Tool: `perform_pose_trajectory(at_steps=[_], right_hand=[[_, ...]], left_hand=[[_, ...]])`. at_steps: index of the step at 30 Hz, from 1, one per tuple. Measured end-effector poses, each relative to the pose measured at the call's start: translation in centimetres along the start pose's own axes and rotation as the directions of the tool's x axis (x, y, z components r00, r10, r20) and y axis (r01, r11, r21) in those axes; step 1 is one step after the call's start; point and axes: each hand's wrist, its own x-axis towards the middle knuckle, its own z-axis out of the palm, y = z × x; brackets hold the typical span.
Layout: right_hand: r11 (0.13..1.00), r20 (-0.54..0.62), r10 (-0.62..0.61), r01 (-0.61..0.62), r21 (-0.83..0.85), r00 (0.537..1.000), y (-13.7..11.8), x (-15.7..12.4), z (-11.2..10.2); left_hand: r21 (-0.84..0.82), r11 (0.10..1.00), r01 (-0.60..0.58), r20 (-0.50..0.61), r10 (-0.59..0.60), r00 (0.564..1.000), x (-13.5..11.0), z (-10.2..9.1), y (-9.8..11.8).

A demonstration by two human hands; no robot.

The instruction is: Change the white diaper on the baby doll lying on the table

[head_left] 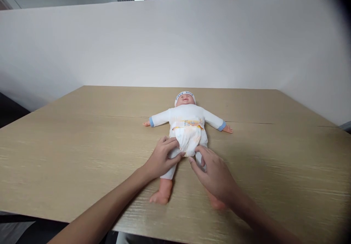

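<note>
A baby doll [184,111] in a white outfit with blue cuffs lies on its back, arms spread, head away from me. A white diaper [188,138] with a colourful printed waistband is around its hips, over the outfit. My left hand [164,156] is closed at the diaper's left leg edge, its thumb near the crotch and its fingers curled over the thigh. At the other leg edge, my right hand [214,169] has thumb and fingers bent onto the diaper and covers much of that leg. The exact pinch of the fingertips is partly hidden.
The doll rests on a wide wooden table [82,145] with a thin seam running across it. A pale partition wall [175,43] stands behind the table's far edge. The near table edge runs below my forearms.
</note>
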Motion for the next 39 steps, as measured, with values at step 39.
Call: perform_pose_trajectory(at_steps=[39], right_hand=[[0.793, 0.148, 0.353, -0.379, 0.477, 0.924, 2.4, 1.0, -1.6]], left_hand=[[-0.738, 0.562, 0.373, 0.116, -0.439, 0.891, -0.2, 0.5, -0.7]])
